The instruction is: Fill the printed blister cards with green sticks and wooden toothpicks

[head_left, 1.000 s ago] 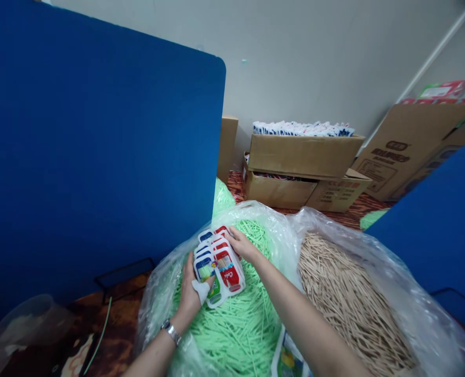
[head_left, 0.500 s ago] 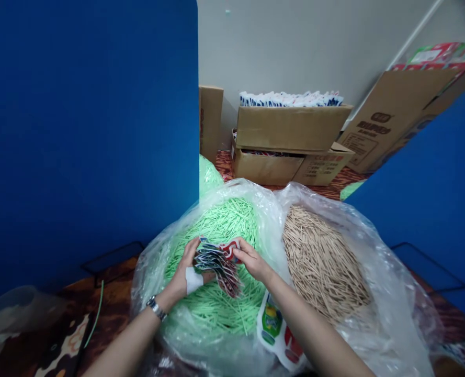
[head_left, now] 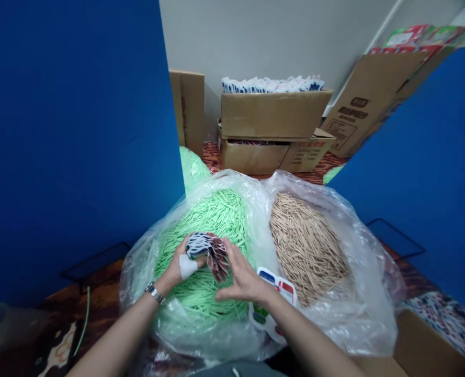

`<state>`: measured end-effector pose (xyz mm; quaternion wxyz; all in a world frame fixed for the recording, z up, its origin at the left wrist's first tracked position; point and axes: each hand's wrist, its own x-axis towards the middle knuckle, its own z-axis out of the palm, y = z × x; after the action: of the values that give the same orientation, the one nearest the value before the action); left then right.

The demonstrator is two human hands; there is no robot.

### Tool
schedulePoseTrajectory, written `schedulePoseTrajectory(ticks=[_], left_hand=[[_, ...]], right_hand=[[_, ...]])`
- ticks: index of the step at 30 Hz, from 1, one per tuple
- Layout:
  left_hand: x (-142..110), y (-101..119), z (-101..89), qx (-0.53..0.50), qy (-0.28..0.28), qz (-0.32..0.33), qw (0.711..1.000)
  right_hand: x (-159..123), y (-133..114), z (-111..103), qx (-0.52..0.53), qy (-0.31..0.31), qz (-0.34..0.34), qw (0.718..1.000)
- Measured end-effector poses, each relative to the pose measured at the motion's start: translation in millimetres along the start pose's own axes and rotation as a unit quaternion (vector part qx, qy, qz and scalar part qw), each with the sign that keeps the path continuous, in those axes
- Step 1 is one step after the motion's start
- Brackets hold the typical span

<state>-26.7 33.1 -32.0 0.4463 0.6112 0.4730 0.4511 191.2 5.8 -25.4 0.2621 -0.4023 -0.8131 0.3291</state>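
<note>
A fanned stack of printed die-cut cards (head_left: 208, 251) is gripped by my left hand (head_left: 179, 264), which has a white patch of tape at the thumb base and a metal watch on the wrist. On its right side, my right hand (head_left: 242, 275) has thumb and fingers spread apart. The fingertips come up to the stack's edge; whether they touch it I cannot tell. Both hands are above a clear plastic bag (head_left: 138, 277) of green paper sticks (head_left: 216, 209). Beyond my right forearm lie loose white-edged printed cards (head_left: 279, 285), partly hidden by the arm.
Brown paper sticks (head_left: 306, 241) fill another clear bag (head_left: 365, 293) to the right. Two stacked cardboard boxes (head_left: 275, 115) stand behind, the top one full of cards. Blue panels (head_left: 79, 104) flank both sides. An open carton (head_left: 428, 340) with printed pieces sits at lower right.
My right hand has opened from its pinch on a red card and dropped slightly. The loose cards beside my right forearm show a different print. The camera view has shifted.
</note>
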Motion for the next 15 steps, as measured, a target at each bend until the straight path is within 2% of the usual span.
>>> schedulePoseTrajectory(ticks=[3,5,7,9,11,13,15], left_hand=[[6,14,8.7,-0.031,0.009,0.026,0.999],[8,35,16.2,-0.024,0.020,0.052,0.998],[8,64,27.5,-0.001,0.022,0.075,0.997],[4,91,44.6,-0.005,0.018,0.102,0.995],[-4,107,67.6,-0.027,0.004,0.107,0.994],[-14,109,93.7,-0.039,-0.032,0.105,0.993],[-26,95,118.2,-0.029,-0.042,0.104,0.993]], right_hand=[[10,-11,2,0.018,0.112,0.027,0.993],[11,-21,-16,0.062,0.136,0.020,0.989],[1,-32,-46,0.105,0.138,-0.001,0.985],[-20,-41,-79,0.126,0.126,-0.012,0.984],[-47,-45,-107,0.107,0.119,0.000,0.987],[-77,-41,-121,0.085,0.135,0.011,0.987],[-105,-26,-121,0.064,0.158,0.030,0.985]])
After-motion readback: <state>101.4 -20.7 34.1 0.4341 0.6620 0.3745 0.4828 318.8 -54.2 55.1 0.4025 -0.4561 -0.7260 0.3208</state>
